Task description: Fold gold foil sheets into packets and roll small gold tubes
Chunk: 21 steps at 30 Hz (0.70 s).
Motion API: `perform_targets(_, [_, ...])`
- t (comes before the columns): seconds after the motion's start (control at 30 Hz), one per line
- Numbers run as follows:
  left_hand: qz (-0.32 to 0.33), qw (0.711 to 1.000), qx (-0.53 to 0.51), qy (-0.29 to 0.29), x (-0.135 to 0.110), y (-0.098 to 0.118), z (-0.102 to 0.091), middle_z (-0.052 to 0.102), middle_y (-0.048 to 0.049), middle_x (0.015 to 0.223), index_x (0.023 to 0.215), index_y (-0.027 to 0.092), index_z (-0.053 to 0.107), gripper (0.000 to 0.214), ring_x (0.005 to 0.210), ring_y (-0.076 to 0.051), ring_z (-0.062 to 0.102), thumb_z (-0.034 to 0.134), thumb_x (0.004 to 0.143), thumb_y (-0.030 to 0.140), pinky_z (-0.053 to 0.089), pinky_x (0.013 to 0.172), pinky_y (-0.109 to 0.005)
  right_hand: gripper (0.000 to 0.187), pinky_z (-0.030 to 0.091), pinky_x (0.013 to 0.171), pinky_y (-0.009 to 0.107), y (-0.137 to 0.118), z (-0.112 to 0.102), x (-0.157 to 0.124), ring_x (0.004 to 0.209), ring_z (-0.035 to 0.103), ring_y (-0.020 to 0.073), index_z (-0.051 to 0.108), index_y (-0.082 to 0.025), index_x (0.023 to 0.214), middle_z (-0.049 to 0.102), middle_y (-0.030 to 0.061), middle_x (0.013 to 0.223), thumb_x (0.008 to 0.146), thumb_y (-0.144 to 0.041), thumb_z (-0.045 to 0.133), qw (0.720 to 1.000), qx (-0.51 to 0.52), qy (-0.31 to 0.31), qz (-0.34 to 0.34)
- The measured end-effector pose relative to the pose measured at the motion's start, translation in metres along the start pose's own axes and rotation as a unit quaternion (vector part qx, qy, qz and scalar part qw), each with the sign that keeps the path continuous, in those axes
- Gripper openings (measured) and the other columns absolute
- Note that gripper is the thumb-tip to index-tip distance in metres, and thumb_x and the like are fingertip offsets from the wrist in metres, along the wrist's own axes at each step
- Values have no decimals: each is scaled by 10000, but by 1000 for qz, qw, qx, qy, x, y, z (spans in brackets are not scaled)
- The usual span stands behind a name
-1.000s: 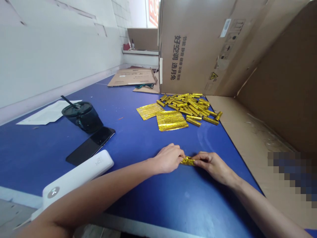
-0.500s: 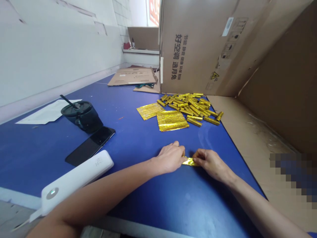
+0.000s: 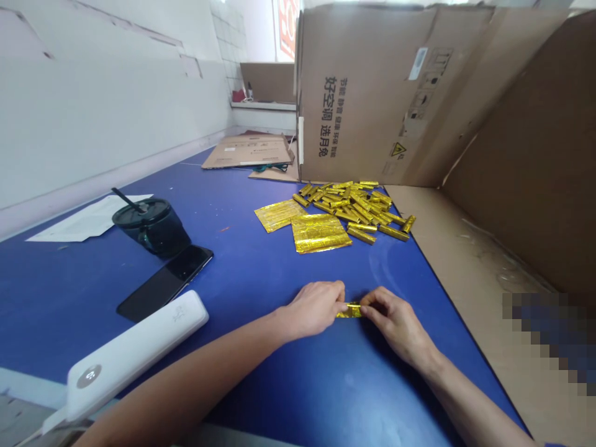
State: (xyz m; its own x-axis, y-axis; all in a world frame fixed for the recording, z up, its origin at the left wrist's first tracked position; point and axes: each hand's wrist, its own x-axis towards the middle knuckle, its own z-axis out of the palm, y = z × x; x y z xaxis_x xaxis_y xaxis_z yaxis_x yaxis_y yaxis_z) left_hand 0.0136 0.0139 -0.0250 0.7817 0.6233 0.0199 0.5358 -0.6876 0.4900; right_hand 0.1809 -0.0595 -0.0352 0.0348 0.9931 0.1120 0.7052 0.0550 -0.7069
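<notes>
A narrow strip of gold foil lies between my hands, low over the blue table. My left hand is closed on its left end, the thumb along the strip. At the right end, my right hand pinches the foil between thumb and fingers. The fingers cover both ends. Beyond my hands lie flat gold foil sheets, partly overlapping. Behind and right of them is a loose pile of folded gold foil strips.
On the left stand a dark lidded cup with a straw, a black phone and a white elongated device. A paper sheet lies behind the cup. A big cardboard box rises behind the pile; flat cardboard lies farther back.
The camera view has shifted slightly, so the surroundings sit a little lower. Both hands still hold the foil strip, and the left thumb now shows stretched along it.
</notes>
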Motion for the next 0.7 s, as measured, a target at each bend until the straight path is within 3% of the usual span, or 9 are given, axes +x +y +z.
perform_targets(0.07, [3, 1000, -26, 16, -1, 2, -2, 553, 31, 676, 767, 196, 474, 79, 627, -126, 522, 426, 808, 245, 363, 557, -215, 108, 404, 717, 291, 2, -2, 0, 805, 530, 174, 552, -189, 698, 569, 45, 845, 746, -264, 492, 998, 42, 45, -21])
perform_targets(0.13, [9, 998, -47, 34, -2, 4, -4, 551, 38, 681, 770, 193, 467, 78, 636, -114, 518, 426, 814, 243, 360, 563, -201, 127, 416, 707, 295, 3, -5, 2, 809, 539, 180, 547, -182, 751, 572, 56, 869, 729, -307, 535, 991, 118, 65, 0])
perform_targets(0.23, [19, 996, -70, 53, -3, 7, -7, 543, 47, 678, 749, 187, 465, 85, 633, -96, 509, 434, 813, 234, 354, 566, -184, 298, 419, 522, 251, 1, -11, 3, 579, 543, 139, 523, -170, 914, 586, 18, 693, 710, -382, 567, 963, 258, 22, 76])
perform_targets(0.3, [22, 992, -101, 68, -3, 8, -7, 542, 46, 670, 733, 183, 468, 92, 626, -92, 505, 436, 809, 224, 355, 568, -181, 322, 385, 461, 226, -1, -13, 2, 501, 519, 117, 552, -149, 891, 585, 11, 618, 722, -424, 549, 944, 311, -32, 107])
perform_targets(0.4, [21, 979, -187, 80, -4, 8, -4, 565, 39, 666, 715, 178, 475, 90, 632, -97, 519, 442, 795, 204, 368, 592, -194, 321, 361, 453, 210, -6, -15, 0, 474, 499, 95, 597, -132, 720, 593, 19, 586, 738, -445, 529, 929, 344, -70, 116])
perform_targets(0.7, [-35, 913, -406, 27, -3, 7, 9, 535, 34, 555, 752, 161, 442, 132, 491, -107, 567, 444, 800, 284, 380, 447, -182, 313, 361, 496, 221, 0, -10, 0, 479, 476, 94, 575, -141, 630, 583, 5, 540, 750, -426, 529, 946, 312, -7, 83])
